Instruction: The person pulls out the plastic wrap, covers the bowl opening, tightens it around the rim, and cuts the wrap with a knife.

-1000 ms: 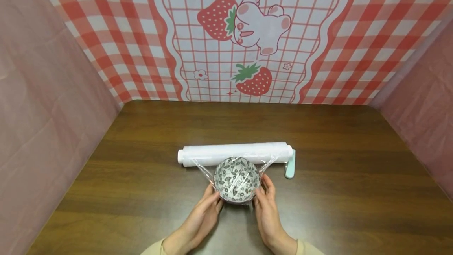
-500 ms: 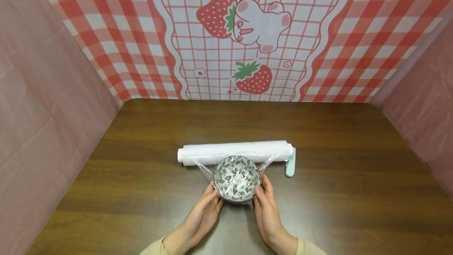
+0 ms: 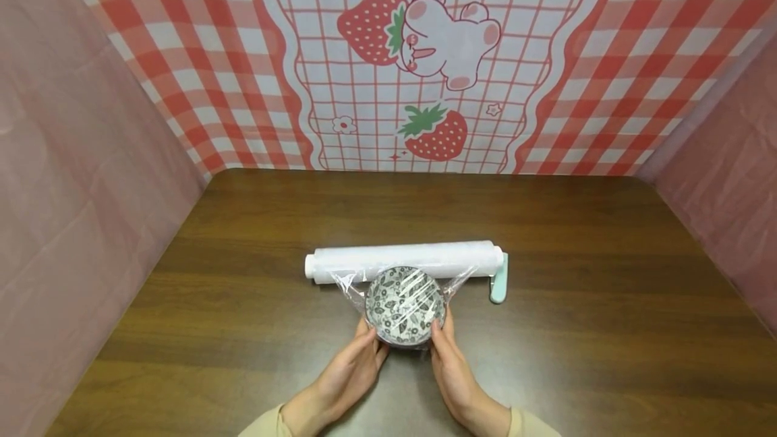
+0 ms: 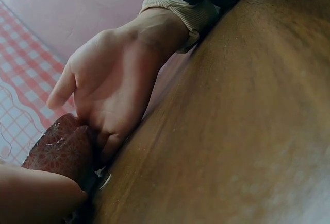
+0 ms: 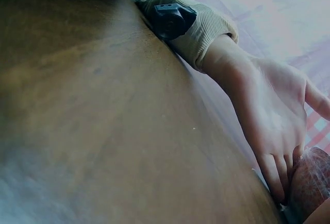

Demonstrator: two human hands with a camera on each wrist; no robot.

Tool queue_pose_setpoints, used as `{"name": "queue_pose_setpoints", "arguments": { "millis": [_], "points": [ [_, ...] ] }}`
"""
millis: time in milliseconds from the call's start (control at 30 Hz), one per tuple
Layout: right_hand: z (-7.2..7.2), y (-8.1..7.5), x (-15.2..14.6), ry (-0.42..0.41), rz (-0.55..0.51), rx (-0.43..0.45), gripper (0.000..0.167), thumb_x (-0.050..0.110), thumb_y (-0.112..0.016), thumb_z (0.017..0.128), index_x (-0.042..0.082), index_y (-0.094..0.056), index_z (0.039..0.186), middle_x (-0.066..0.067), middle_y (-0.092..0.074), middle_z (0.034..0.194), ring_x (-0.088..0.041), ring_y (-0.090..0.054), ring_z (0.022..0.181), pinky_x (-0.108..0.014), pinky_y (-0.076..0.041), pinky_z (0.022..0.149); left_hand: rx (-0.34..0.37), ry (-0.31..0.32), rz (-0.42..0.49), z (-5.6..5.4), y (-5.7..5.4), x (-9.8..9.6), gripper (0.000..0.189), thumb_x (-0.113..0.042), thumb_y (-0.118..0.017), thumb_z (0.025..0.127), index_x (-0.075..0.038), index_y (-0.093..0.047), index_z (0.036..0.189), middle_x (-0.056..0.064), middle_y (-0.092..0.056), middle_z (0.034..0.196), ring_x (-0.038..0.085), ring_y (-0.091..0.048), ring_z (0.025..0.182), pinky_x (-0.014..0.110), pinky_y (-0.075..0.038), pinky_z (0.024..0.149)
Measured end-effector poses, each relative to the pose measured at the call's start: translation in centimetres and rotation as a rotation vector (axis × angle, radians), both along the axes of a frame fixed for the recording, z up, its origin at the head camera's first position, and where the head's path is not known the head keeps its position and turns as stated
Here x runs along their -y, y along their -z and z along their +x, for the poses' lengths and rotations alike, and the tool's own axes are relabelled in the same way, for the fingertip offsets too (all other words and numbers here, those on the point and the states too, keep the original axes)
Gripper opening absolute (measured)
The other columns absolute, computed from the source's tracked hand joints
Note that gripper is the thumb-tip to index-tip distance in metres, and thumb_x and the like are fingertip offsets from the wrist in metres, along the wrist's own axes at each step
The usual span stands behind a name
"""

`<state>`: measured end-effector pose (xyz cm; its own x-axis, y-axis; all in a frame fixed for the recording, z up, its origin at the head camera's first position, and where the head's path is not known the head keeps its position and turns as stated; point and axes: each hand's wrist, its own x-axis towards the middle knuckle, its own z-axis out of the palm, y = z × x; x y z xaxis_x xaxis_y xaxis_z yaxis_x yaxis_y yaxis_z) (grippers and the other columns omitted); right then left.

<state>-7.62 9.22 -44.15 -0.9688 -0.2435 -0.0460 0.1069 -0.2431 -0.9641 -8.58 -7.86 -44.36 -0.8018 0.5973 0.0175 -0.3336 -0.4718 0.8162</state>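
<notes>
A round bowl [image 3: 405,305] with a grey floral inside sits at the table's middle, clear cling film [image 3: 466,278] stretched over its mouth. My left hand [image 3: 349,369] holds its left side, thumb near the rim and fingers lower down. On the opposite side my right hand [image 3: 452,373] grips it, thumb against the near right rim. The film runs back from the bowl to a white roll [image 3: 400,260]. In the left wrist view the right hand [image 4: 116,74] reaches to the reddish outer wall of the bowl [image 4: 59,149]. The left hand [image 5: 268,110] shows in the right wrist view, fingertips low at the bowl.
A mint-green handled tool [image 3: 499,282] lies by the roll's right end. The wooden table [image 3: 243,221] ends at a red checkered cloth [image 3: 231,73] behind, with pink curtains [image 3: 91,187] along both sides.
My right hand has moved slightly inward, its fingers closer round the bowl. The bowl has shifted a little left, and the film on its left has spread wider.
</notes>
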Motion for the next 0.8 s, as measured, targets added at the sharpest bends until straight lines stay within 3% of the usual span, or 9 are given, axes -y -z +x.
{"name": "queue_pose_setpoints", "arguments": {
  "millis": [167, 300, 533, 800],
  "points": [
    [-0.01, 0.06, 0.01, -0.016, 0.015, -0.01, 0.064, 0.03, -0.018, 0.1, 0.005, 0.026, 0.138, -0.014, 0.027, 0.147, -0.029, 0.024, 0.134, -0.048, 0.013, 0.106, -0.009, 0.007, -0.034, 0.03, -0.04, -0.04, 0.064, -0.016, -0.018, 0.098, -0.016, 0.035, 0.135, 0.001, 0.041, 0.141, 0.019, 0.032, 0.131, 0.047, 0.014, 0.106],
    [-0.04, 0.21, 0.06, 0.004, 0.001, -0.016, 0.063, 0.029, -0.02, 0.1, 0.012, 0.026, 0.139, -0.01, 0.028, 0.147, -0.026, 0.022, 0.135, -0.047, 0.012, 0.107, -0.018, 0.01, -0.045, 0.06, 0.0, -0.07, 0.064, -0.017, -0.018, 0.099, -0.016, 0.034, 0.135, 0.001, 0.041, 0.141, 0.018, 0.032, 0.131, 0.047, 0.014, 0.107],
    [0.0, 0.26, 0.15, 0.004, 0.02, -0.005, 0.063, 0.028, -0.022, 0.1, 0.02, 0.026, 0.14, -0.004, 0.025, 0.149, -0.022, 0.019, 0.136, -0.034, 0.005, 0.11, -0.04, 0.02, -0.026, 0.16, 0.23, -0.02, 0.064, -0.016, -0.018, 0.099, -0.015, 0.034, 0.135, 0.001, 0.041, 0.141, 0.017, 0.032, 0.131, 0.048, 0.014, 0.106],
    [0.02, 0.01, 0.14, 0.004, 0.023, -0.004, 0.062, 0.028, -0.021, 0.1, 0.012, 0.023, 0.141, -0.007, 0.024, 0.149, -0.024, 0.018, 0.136, -0.045, 0.009, 0.107, -0.063, 0.031, -0.045, 0.18, -0.01, 0.08, 0.065, -0.018, -0.019, 0.099, -0.015, 0.035, 0.135, 0.0, 0.042, 0.14, 0.017, 0.034, 0.13, 0.047, 0.013, 0.106]
  ]
}}
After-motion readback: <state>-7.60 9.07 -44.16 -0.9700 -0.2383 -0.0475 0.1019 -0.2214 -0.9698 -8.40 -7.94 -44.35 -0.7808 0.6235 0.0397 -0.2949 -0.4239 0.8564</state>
